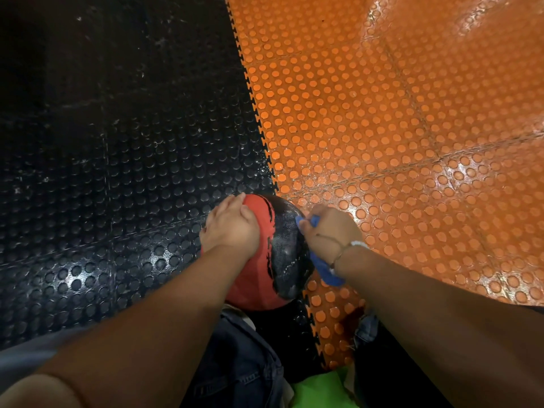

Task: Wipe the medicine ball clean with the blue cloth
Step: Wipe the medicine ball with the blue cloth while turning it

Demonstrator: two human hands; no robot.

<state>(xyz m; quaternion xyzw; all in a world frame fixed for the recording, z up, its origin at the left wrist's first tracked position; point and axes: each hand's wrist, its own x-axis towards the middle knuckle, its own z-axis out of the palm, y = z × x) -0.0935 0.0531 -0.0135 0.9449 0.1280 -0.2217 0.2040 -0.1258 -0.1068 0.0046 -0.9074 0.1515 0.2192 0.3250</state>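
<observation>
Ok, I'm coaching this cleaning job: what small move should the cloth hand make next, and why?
Probably draw the right hand with the blue cloth across the black panel of the ball toward its red side. The cloth sits at the ball's right edge, while the left hand rests on the red side, steadying it.

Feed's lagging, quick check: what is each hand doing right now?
Left hand: open, resting on the red side of the ball.
Right hand: closed on the cloth, at the ball's black side.
</observation>
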